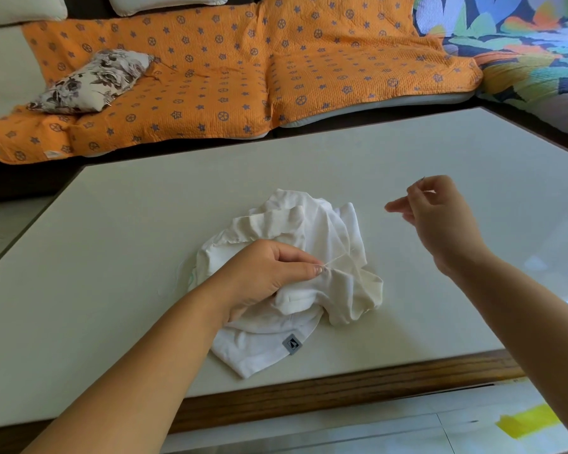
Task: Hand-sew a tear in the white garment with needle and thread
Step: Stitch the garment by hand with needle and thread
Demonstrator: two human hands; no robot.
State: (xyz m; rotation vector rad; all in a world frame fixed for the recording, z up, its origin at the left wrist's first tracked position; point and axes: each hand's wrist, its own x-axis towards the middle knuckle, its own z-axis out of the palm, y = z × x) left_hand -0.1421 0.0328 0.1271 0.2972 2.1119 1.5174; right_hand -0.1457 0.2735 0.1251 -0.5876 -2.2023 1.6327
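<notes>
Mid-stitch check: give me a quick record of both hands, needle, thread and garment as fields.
left hand: pinches a fold of the white garment, low on the table
right hand: raised to the right of the garment, pinches the needle
needle: thin tip shows above the right hand
thread: faint strand runs from the left pinch toward the right; beyond that too thin to trace
garment state: crumpled on the table, grey label at its near edge
tear: not visible
table: pale top, wooden near edge

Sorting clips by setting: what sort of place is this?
Most likely a home living room: an orange patterned sofa cover, a floral cushion, and a table holding the white garment.
</notes>
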